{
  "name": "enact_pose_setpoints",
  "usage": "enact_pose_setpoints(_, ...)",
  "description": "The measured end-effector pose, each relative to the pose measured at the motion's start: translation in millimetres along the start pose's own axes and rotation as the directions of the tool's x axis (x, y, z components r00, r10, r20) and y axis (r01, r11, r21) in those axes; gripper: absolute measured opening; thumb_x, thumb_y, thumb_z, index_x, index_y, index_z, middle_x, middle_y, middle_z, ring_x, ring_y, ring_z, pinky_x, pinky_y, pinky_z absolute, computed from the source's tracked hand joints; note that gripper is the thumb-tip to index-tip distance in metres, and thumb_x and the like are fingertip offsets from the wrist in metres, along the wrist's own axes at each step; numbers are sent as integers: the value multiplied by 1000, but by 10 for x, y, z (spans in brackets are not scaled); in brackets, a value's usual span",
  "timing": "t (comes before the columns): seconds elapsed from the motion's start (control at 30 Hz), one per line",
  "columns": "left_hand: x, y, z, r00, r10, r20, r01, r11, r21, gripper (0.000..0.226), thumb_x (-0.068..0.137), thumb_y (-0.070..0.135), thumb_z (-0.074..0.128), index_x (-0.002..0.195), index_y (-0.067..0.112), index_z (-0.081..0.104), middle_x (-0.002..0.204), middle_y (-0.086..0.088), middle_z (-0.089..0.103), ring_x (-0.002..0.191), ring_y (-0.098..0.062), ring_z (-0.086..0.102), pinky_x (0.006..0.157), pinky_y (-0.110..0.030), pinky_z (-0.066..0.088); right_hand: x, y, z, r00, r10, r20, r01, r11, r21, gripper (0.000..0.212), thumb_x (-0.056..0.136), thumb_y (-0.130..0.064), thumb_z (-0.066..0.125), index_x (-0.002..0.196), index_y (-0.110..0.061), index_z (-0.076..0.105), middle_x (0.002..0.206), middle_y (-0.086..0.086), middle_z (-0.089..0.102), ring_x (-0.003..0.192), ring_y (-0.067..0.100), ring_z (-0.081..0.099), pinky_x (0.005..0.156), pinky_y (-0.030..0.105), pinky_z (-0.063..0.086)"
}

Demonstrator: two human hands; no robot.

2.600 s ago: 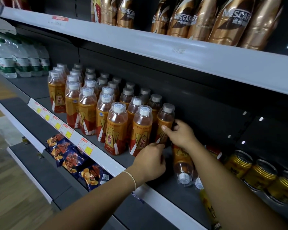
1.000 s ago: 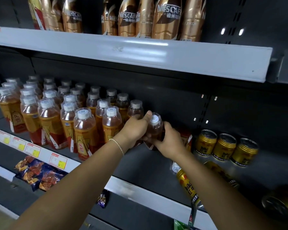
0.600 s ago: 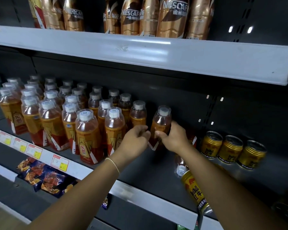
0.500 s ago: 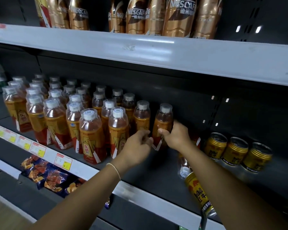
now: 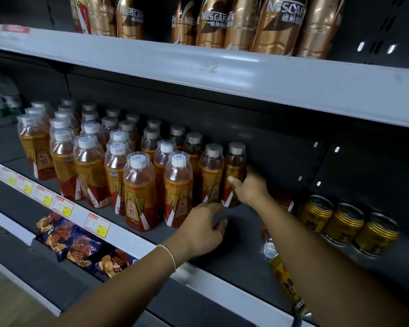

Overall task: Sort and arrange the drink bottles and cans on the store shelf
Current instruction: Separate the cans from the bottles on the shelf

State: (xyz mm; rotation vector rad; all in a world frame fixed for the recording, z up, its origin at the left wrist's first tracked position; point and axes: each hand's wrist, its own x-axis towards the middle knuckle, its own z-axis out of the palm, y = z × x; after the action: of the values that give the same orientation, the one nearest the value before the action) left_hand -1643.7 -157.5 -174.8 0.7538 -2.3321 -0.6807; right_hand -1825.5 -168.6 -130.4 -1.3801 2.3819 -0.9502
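Bottle (image 5: pixel 235 168), amber-filled, in right hand (image 5: pixel 250 190)

The right hand (image 5: pixel 250 190) grips the end bottle (image 5: pixel 235 166). It is upright and clear, holds an amber drink, and has a grey cap and an orange-red label. It touches its neighbour. The other bottles (image 5: pixel 118 166), all alike, stand in rows left of it, the nearest just beyond the left hand (image 5: pixel 201 232). Under the right forearm lies a fallen bottle (image 5: pixel 267 244), cap toward the shelf edge, with a yellow can (image 5: pixel 285 282) lying nearer still. Right of the right hand, three gold cans (image 5: pixel 342 223) stand side by side. Above both hands stand gold coffee bottles (image 5: pixel 279 24).
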Motion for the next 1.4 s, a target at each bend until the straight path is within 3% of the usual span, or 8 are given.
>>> enact_pose_setpoints(0.17, 27, 126, 171, 998, 35, 48, -36, 999, 35, 38, 92, 27, 59, 128, 15, 58, 124, -3, 58, 107, -17, 58, 85, -22, 49, -23, 78, -256, 986, 39, 160, -20, 992, -121, 48, 104, -42, 38, 146, -17, 38, 143, 11, 50, 127, 27, 50, 97, 36, 39)
enact_pose_setpoints(0.37, 193, 524, 524, 996, -38, 79, 37, 999, 24, 24, 92, 26, 55, 94, 3, 63, 91, -14, 67, 85, -27, 62, 72, -39, 51, -235, 317, -610, 1000, -20, 13, 22, 980, -197, 43, 102, -29, 47, 142, -13, 46, 143, 14, 50, 130, 30, 47, 104, 29, 37)
enact_pose_setpoints(0.6, 464, 791, 842, 957, -229, 178, 229, 973, 23, 39, 77, 54, 62, 66, 19, 52, 66, 4, 54, 67, -16, 56, 54, -24, 37, -617, 632, -861, 998, -57, -41, 51, 987, -152, 29, 97, -16, 53, 123, -9, 64, 123, 11, 65, 114, 26, 60, 97, 29, 46)
enact_pose_setpoints(0.87, 601, 774, 815, 913, -346, 216, 337, 938, 78, 33, 64, 43, 60, 84, 18, 57, 82, 1, 63, 74, -14, 60, 63, -27, 53, -858, 849, -947, 995, -89, -46, 79, 979, -187, 28, 98, -13, 49, 122, -9, 64, 122, 11, 63, 111, 25, 60, 95, 29, 48)
enact_pose_setpoints(1.0, 599, 735, 631, 919, -367, 147, 362, 930, 58, 45, 61, 47, 63, 94, 24, 44, 76, 12, 50, 71, -9, 49, 56, -23, 38, -880, 890, -905, 995, -98, 17, 99, 971, -219, 31, 98, -13, 49, 126, -16, 62, 130, 8, 58, 115, 21, 57, 91, 21, 43)
enact_pose_setpoints(1.13, 652, 724, 326, 894, -443, 73, 442, 897, 25, 39, 59, 51, 71, 74, 17, 58, 74, 6, 67, 63, -10, 58, 54, -20, 43, -878, 860, -814, 993, -72, 93, 88, 978, -189, 44, 94, -12, 58, 136, -24, 53, 140, 5, 49, 128, 22, 49, 106, 31, 43)
enact_pose_setpoints(1.23, 663, 790, 79, 922, -386, 13, 385, 922, 45, 51, 48, 63, 71, 56, 13, 66, 49, 5, 65, 42, -7, 60, 37, -19, 40, -854, 773, -736, 990, -93, 108, 109, 983, -150, 56, 85, -15, 71, 136, -24, 52, 136, 4, 53, 125, 22, 52, 106, 35, 45)
enact_pose_setpoints(1.4, 628, 907, -179, 963, -226, -146, 258, 927, 271, 41, 58, 56, 76, 73, 20, 61, 68, 6, 64, 61, -7, 58, 47, -23, 44, -832, 602, -570, 983, -119, 141, 134, 985, -104, 68, 67, -25, 87, 127, -22, 56, 125, 4, 61, 116, 23, 56, 97, 33, 47)
